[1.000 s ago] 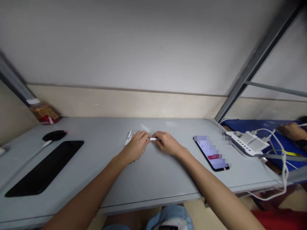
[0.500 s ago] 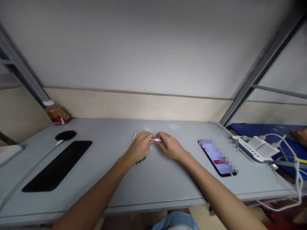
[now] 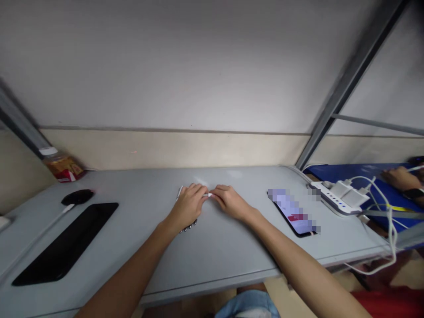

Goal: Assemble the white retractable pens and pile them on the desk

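My left hand (image 3: 190, 203) rests over a small spiral notepad (image 3: 179, 192), most of which it hides; the wire rings (image 3: 188, 228) show below the palm. Its fingers are closed at one end of a slim white pen (image 3: 208, 194). My right hand (image 3: 231, 201) pinches the other end between thumb and fingers, just off the desk. Only a short stretch of the pen shows between the two hands, so its full shape is hidden.
A smartphone with a lit screen (image 3: 294, 214) lies to the right, near a white power strip (image 3: 336, 198) with plugs and cables. Leftward are a black slab (image 3: 68, 243), a black mouse-like object (image 3: 77, 197) and a bottle (image 3: 62, 165). Another person's hand (image 3: 402, 178) is at far right.
The view has shifted slightly to the right. My right hand's fingers now cover more of the pen, and less of it shows between the hands. The left hand keeps its place on the notepad.
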Demonstrator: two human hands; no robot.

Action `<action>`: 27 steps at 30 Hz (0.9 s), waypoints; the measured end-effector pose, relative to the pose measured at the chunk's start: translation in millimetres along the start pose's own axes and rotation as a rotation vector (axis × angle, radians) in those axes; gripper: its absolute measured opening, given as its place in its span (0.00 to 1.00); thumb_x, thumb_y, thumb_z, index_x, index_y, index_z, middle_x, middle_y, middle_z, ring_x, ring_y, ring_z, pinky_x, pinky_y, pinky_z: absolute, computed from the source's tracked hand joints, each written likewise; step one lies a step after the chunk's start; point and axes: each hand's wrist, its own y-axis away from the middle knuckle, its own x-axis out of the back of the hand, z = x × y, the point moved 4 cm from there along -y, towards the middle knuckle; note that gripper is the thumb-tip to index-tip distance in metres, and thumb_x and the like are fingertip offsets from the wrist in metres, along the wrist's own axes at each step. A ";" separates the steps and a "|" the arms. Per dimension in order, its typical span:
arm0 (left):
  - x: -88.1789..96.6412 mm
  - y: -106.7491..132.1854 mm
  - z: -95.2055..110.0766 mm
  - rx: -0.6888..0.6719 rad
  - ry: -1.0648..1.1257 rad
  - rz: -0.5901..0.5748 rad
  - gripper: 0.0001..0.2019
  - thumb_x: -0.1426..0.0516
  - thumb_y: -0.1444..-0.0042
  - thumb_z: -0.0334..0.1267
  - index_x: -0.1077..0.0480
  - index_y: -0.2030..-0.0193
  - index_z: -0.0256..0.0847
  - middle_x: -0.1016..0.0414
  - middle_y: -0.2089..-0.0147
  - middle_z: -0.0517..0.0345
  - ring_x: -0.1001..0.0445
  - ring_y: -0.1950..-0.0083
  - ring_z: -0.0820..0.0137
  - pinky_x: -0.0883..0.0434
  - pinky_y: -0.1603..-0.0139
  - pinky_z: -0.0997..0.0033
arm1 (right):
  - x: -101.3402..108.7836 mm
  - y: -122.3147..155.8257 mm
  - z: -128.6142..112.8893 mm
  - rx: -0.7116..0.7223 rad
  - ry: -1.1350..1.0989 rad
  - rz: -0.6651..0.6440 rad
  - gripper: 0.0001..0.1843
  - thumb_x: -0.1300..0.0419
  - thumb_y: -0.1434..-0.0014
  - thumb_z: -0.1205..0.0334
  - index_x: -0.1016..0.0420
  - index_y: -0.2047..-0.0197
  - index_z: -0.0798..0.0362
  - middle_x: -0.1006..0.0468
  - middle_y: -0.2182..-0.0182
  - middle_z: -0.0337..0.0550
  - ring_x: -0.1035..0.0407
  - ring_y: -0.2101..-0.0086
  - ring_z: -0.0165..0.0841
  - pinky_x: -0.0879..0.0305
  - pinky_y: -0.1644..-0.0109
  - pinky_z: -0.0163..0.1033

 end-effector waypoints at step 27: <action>8.9 3.4 -4.0 0.019 0.041 -0.044 0.13 0.56 0.36 0.31 0.33 0.66 0.41 0.29 0.67 0.57 0.36 0.62 0.66 0.40 0.59 0.64 | 6.2 4.6 13.9 -0.301 -0.533 -0.013 0.13 0.39 0.44 0.55 0.26 0.61 0.55 0.26 0.65 0.42 0.35 0.69 0.29 0.40 0.67 0.33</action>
